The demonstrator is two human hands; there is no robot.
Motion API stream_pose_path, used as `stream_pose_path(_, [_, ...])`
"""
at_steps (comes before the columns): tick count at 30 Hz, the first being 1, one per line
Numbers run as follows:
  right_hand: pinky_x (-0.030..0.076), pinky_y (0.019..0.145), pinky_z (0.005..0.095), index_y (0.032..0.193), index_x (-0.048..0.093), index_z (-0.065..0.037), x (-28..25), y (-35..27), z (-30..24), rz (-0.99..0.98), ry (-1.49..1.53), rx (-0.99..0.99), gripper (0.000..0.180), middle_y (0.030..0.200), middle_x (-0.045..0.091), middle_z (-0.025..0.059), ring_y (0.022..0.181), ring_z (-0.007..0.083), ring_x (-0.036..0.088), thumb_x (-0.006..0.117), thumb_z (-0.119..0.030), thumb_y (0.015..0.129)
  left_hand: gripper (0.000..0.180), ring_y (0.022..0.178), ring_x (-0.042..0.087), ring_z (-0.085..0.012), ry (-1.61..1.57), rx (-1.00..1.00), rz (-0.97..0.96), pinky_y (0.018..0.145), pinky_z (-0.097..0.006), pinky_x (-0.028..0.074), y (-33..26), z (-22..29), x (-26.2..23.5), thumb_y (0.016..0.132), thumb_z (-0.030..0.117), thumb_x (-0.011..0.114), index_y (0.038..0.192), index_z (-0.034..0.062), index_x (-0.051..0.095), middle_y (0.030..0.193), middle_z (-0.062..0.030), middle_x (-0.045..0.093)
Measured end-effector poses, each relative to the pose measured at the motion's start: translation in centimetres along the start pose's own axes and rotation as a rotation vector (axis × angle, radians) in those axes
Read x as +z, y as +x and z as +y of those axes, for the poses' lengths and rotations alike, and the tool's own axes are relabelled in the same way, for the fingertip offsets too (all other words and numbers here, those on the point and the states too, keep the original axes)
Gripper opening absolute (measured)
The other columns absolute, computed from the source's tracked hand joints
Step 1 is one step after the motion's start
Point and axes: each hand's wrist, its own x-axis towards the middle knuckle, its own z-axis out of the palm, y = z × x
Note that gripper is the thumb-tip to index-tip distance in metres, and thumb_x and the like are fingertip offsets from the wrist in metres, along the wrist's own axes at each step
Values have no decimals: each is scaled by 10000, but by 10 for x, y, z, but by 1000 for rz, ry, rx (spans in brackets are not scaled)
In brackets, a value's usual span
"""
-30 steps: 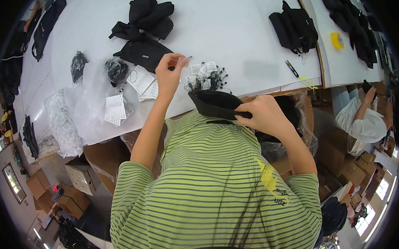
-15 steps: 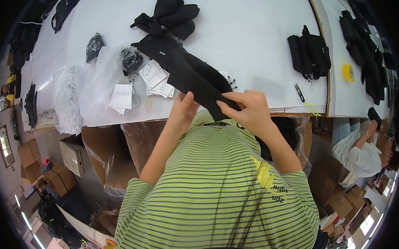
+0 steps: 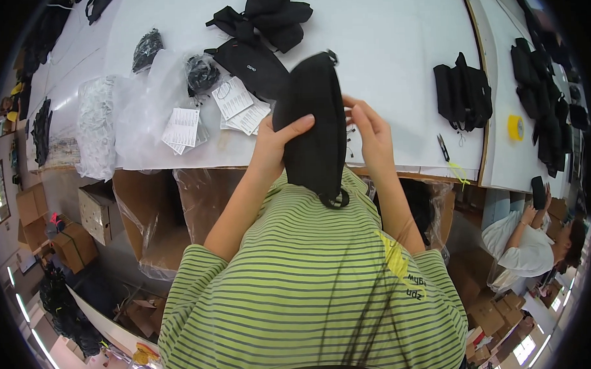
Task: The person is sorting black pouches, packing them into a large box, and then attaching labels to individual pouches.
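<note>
A long black fabric pouch [image 3: 310,129], with a small loop at either end, stands roughly upright in front of my chest at the table's near edge. My left hand [image 3: 278,143] grips it from the left, thumb lying across its face and the other fingers hidden behind. Beside its right edge is my right hand [image 3: 372,130], fingers stretched and apart; whether a fingertip touches the pouch I cannot tell. Just beyond lies another flat black pouch [image 3: 249,66], next to a heap of black fabric pieces [image 3: 280,19].
White printed cards [image 3: 183,128], bagged black items [image 3: 202,74] and clear plastic bags [image 3: 97,129] lie left on the white table [image 3: 382,45]. To the right are snips [image 3: 443,147], black pouches [image 3: 463,94] and yellow tape [image 3: 515,128]. A co-worker [image 3: 522,241] is at far right.
The held pouch has been swung upright and separated from the black piece on the table. My left hand now grips it, while my right hand has let go and moved up along its right side.
</note>
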Motion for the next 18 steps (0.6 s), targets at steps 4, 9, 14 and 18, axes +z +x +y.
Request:
stream_pose_path(4, [436,675,213,1003,661,-13,7,25,-16,126,184,-51,186,881,653,37,749,94,579,647,-138,866,339,720,657,-160,82,-119,-101,662,-259,536,-6,0,5,762,160,741,997,-55,625,882,-107,670])
stream_pose_path(9, [417,571,208,879,669,-24,2,25,-14,237,-213,-364,111,838,652,10,643,77,557,711,-68,786,366,706,659,-166,109,-167,-72,653,-259,540,-7,6,5,761,186,733,1020,-42,613,879,-115,668])
stream_pose_path(14, [357,490,214,827,651,-38,7,4,-31,191,-359,-339,79,783,626,10,576,74,501,703,-44,768,402,710,661,-168,74,-218,-53,652,-259,541,-3,5,-3,762,208,727,1053,-36,594,880,-119,667])
stream_pose_path(18, [358,493,220,814,640,-32,6,0,-39,243,-528,-390,74,777,610,21,582,84,516,698,-42,770,387,723,660,-164,57,-207,-114,651,-256,540,-8,5,-1,771,214,716,1047,-31,600,891,-110,667])
